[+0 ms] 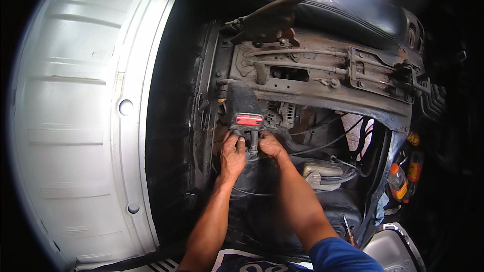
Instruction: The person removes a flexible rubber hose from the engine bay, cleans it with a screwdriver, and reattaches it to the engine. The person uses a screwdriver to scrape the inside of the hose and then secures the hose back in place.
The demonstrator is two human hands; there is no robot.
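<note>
Both my hands reach into an open engine bay under a raised seat. My left hand (233,153) is closed around a small dark part just below a black seat-belt buckle with a red button (248,120). My right hand (270,144) grips the same spot from the right, fingers curled on a dark stem (253,142) under the buckle. A rusty metal seat frame (322,78) with rods and latches spans above the hands. Behind the buckle sits an alternator (283,115). What the fingers pinch is partly hidden.
A white ribbed body panel (75,121) fills the left. A dark upholstered seat (353,10) is tilted up at the top. Cables and a pale reservoir (322,174) lie right of my right arm. Orange-capped bottles (398,181) stand at the far right.
</note>
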